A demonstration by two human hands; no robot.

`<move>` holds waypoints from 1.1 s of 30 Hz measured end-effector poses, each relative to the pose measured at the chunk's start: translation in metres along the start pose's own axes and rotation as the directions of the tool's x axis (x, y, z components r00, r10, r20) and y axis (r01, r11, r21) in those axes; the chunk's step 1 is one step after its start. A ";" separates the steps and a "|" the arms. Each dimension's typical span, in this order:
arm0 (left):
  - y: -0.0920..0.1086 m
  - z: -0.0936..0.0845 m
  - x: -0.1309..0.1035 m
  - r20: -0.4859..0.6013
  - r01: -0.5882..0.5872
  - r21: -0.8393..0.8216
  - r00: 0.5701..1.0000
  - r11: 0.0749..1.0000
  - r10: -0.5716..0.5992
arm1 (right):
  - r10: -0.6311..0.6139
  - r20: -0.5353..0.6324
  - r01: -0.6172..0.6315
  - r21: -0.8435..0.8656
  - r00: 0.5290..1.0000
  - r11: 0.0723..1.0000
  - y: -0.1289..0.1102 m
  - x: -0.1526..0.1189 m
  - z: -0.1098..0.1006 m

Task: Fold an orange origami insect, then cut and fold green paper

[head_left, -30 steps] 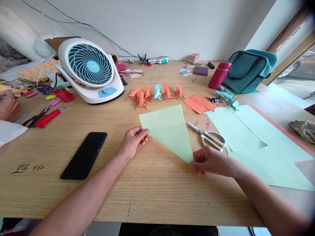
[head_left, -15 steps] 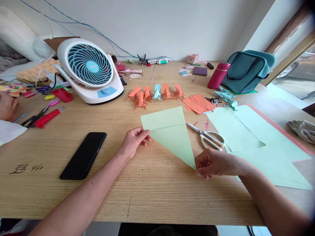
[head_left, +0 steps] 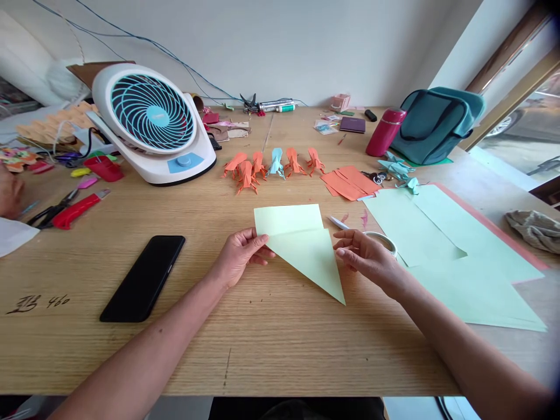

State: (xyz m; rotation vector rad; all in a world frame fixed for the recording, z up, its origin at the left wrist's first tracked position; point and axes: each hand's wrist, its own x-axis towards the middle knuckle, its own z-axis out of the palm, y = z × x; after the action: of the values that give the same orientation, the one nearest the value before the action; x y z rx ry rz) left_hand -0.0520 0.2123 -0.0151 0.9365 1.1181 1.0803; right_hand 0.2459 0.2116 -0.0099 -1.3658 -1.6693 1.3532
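Note:
A folded sheet of pale green paper (head_left: 304, 251) is raised a little over the wooden table, its long point towards me at the lower right. My left hand (head_left: 240, 255) pinches its left corner between thumb and fingers. Just beside the paper's right edge is my right hand (head_left: 367, 256), with fingers apart and nothing visibly held; whether a fingertip touches the edge I cannot tell. Under and behind that hand lie scissors (head_left: 385, 240), largely covered by it.
Larger green sheets (head_left: 481, 291) lie at right. Behind are orange paper pieces (head_left: 350, 182) and several folded paper insects (head_left: 276, 163). A phone (head_left: 143, 279), a fan (head_left: 188, 162) and a red cutter (head_left: 79, 210) are at left, where another person's hand (head_left: 9, 192) shows.
My right hand has let go of the paper's lower point and moved up along its right edge, its fingers opening. My left hand keeps its pinch while the paper has tilted slightly.

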 end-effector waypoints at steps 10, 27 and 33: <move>0.000 0.006 -0.009 0.115 -0.152 0.020 0.982 0.988 0.148 | -0.020 -0.022 0.025 0.259 1.000 0.966 -0.011 0.000 0.012; 0.018 0.000 -0.033 0.476 -0.869 0.416 0.459 0.269 0.750 | -0.718 -0.042 0.667 -0.337 0.695 0.665 -0.027 -0.025 0.014; -0.010 -0.010 -0.038 0.748 -0.866 0.499 0.415 -0.027 0.517 | -0.609 0.322 0.657 -0.590 0.725 0.469 -0.003 -0.030 0.015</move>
State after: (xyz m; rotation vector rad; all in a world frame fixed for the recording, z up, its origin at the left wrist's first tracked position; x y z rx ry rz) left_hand -0.0637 0.1738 -0.0182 2.7707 0.7513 0.9641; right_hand 0.2403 0.1784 -0.0077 -0.8129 -2.5210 0.3262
